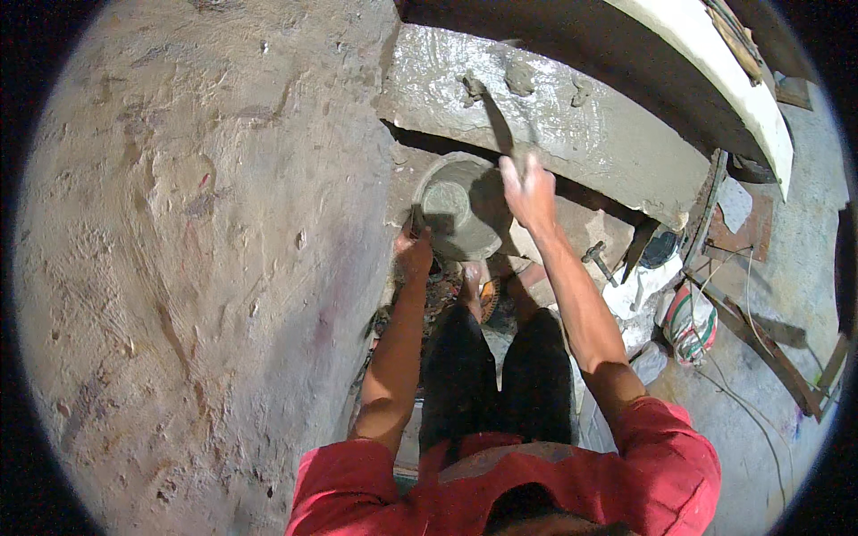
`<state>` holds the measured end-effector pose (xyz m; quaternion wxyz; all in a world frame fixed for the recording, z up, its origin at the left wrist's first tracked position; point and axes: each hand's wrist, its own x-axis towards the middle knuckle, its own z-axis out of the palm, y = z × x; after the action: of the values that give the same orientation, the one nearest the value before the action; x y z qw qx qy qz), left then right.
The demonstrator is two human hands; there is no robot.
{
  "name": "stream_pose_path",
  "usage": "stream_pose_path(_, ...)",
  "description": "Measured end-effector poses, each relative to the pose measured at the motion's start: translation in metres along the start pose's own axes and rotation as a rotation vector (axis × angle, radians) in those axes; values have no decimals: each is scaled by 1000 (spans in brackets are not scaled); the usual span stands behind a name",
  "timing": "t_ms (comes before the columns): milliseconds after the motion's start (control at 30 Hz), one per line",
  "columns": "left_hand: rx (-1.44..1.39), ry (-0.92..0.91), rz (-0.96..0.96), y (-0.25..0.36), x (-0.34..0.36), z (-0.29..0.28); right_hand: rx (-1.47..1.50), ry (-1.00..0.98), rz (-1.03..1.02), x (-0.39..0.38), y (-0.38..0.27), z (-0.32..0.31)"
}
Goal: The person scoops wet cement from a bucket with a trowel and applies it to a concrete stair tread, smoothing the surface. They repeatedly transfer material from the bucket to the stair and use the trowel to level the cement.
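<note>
While gripping a tool point(499, 123) in the right hand point(530, 190), had the left hand point(413, 254) at the bucket point(467, 241), with unclear grip.

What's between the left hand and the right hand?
In the head view, the round bucket lies between the left hand and the right hand. A dark patch near the left hand could be tool or shadow.

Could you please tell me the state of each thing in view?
Bucket: open-topped, smeared grey inside
Ledge: wet and glossy in places
Grey lumps: resting on the ledge, unspread
Long-bladed tool: gripped, blade over the ledge
Right hand: closed around the tool's handle
Left hand: at the bucket's rim, grip unclear
Hammer: lying down, unheld
Striped sack: bulging
</note>
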<state>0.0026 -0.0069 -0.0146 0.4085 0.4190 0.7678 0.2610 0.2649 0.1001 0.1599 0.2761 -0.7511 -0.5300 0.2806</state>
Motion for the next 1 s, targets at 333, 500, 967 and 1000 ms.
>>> stream_pose_path(333,-280,-93,-78,-34,12,8,49,-37,-15,-48,24,-25)
stream_pose_path(500,235,62,106,-25,14,-2,-346,-723,195,-103,59,-2)
stream_pose_path(967,295,-57,223,31,10,-31,-421,-960,-25,-72,58,100)
stream_pose_path(1000,209,-46,317,29,12,-32,-487,-904,23,-67,55,99)
